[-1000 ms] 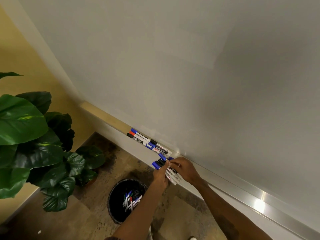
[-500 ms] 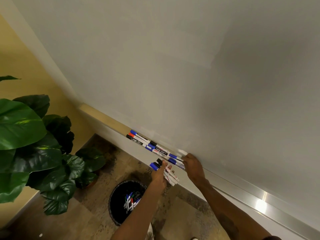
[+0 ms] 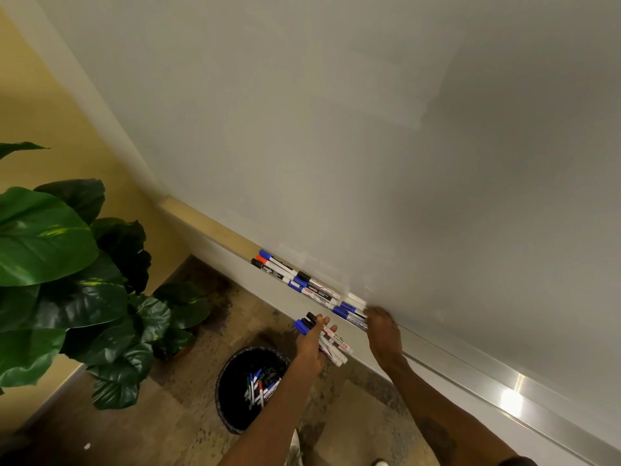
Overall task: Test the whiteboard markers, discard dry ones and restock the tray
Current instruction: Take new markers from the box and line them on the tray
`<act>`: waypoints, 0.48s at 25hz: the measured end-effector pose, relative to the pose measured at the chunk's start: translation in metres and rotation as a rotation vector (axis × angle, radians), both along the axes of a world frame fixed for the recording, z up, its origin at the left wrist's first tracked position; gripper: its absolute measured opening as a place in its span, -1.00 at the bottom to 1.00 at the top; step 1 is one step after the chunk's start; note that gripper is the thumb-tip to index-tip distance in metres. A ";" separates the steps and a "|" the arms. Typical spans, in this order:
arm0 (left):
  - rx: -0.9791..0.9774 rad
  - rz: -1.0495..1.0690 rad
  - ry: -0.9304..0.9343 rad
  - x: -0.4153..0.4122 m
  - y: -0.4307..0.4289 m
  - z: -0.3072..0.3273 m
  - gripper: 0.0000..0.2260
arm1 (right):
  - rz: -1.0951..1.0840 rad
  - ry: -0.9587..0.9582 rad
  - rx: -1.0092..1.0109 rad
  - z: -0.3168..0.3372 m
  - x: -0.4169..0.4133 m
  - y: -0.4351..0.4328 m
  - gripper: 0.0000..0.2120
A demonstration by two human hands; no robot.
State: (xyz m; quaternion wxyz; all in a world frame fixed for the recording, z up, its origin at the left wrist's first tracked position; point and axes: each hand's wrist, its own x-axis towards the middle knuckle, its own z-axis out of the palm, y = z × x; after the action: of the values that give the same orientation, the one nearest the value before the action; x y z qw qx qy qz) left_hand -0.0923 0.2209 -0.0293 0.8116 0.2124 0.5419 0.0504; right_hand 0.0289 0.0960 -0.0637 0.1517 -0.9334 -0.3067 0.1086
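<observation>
A large blank whiteboard (image 3: 369, 146) fills the upper view, with a metal marker tray (image 3: 470, 371) along its bottom edge. Several blue, black and red capped markers (image 3: 295, 277) lie in a row in the tray. My left hand (image 3: 311, 346) grips a bundle of several markers (image 3: 331, 341) just below the tray. My right hand (image 3: 381, 331) reaches onto the tray at the right end of the row, its fingers on two blue-capped markers (image 3: 349, 312); whether they grip these markers is hidden.
A black waste bin (image 3: 250, 388) on the floor below my left hand holds several discarded markers. A big-leafed green plant (image 3: 67, 280) stands at the left against the yellow wall. The tray runs on bare toward the lower right.
My right hand left the bundle and moved up right to the tray, laying blue-capped markers at the end of the row. My left hand stayed below with the rest.
</observation>
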 end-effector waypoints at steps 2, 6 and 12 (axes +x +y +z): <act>0.004 0.006 -0.014 0.002 -0.003 0.002 -0.88 | 0.047 -0.004 -0.039 0.000 0.000 0.002 -0.65; 0.035 -0.003 -0.033 0.006 -0.011 0.009 -0.88 | 0.033 0.067 0.125 0.010 -0.001 -0.001 -0.74; 0.067 0.019 -0.077 0.021 -0.026 0.014 -0.68 | 0.257 0.343 0.225 0.039 -0.007 0.003 -0.74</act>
State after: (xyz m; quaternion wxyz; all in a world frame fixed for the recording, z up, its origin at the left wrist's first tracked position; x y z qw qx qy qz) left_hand -0.0710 0.1945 -0.0153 0.8237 0.2322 0.5104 0.0844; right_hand 0.0218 0.0990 -0.0249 0.2897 -0.8318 -0.4027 0.2490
